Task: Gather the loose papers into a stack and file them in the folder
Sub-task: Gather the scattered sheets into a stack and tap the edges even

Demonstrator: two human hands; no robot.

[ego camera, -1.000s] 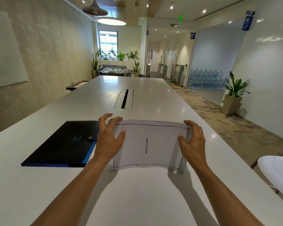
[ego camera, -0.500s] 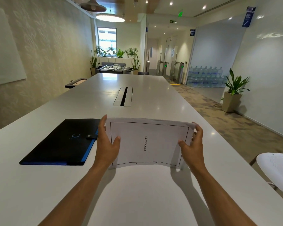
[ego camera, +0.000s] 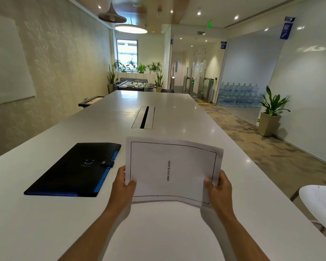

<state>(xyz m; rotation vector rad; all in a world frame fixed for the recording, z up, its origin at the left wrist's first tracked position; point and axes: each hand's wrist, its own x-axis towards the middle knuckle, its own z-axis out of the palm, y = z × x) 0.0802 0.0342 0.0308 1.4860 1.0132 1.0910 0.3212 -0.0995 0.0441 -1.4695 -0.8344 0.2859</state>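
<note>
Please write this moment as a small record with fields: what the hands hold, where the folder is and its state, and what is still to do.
papers: one stack of papers, top sheet printed BIBLIOGRAPHY, lifted and slightly curved
left hand: left hand grips the stack's lower left corner, thumb on top
right hand: right hand grips the lower right corner, thumb on top
folder: black folder with blue edge, flat on the white table, left of the stack
folder state: closed, snap strap fastened
not yet done: opening the folder, filing the stack
</note>
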